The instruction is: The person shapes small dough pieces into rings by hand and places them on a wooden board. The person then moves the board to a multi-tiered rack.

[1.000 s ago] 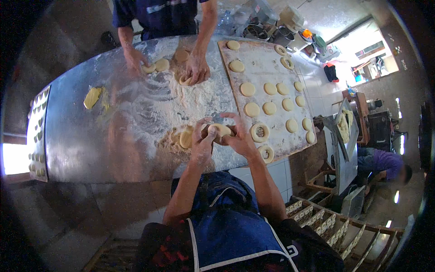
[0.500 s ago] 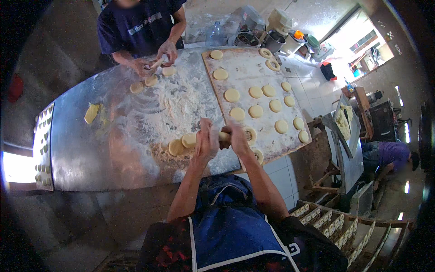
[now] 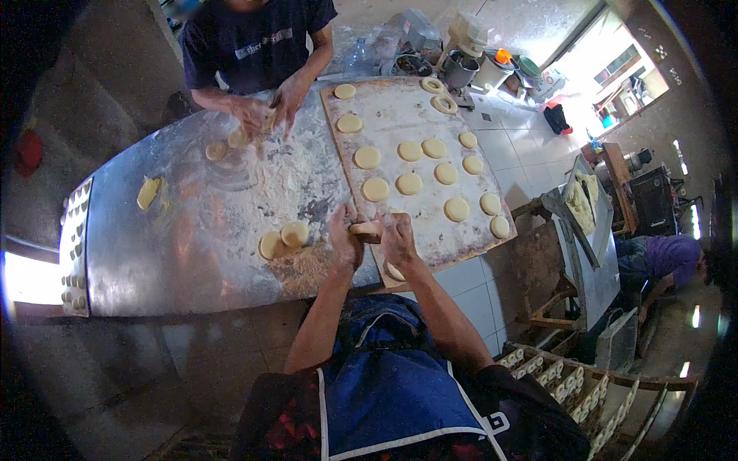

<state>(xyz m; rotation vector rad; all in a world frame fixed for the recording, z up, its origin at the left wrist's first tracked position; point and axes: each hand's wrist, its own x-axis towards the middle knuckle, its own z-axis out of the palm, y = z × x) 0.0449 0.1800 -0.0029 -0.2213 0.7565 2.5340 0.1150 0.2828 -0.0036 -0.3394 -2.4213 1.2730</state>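
The left hand (image 3: 346,237) has its fingers closed round one end of a dough piece (image 3: 365,228); the right hand (image 3: 398,240) grips the other end. The piece hangs between them, above the left edge of the board (image 3: 503,206), close to the table's near side.

Just left of the left hand, two discs (image 3: 271,245) lie side by side on the floured table (image 3: 192,269), brownish crumbs (image 3: 304,269) below them. On the board, thirteen discs (image 3: 409,184) lie in full view, well spread, with two rings (image 3: 443,104) at the far right corner. One more piece (image 3: 393,270) shows under the right wrist, mostly covered. The hands and right forearm block that near corner, so what else lies there cannot be told.

Farther off, a co-worker's two hands (image 3: 286,101) meet over the table's far edge, hiding most of what they handle; two more discs (image 3: 216,150) lie beside them. One yellow lump (image 3: 148,193) sits farther left. At the far left end is one tray (image 3: 76,246) of small pieces, too small to count.

Beyond the board stand one clear bottle (image 3: 360,55) and several buckets (image 3: 461,71). To the right, a second person (image 3: 670,260) bends near a bench holding pale dough (image 3: 582,201), above a rack (image 3: 584,388) of ring-laden slats.
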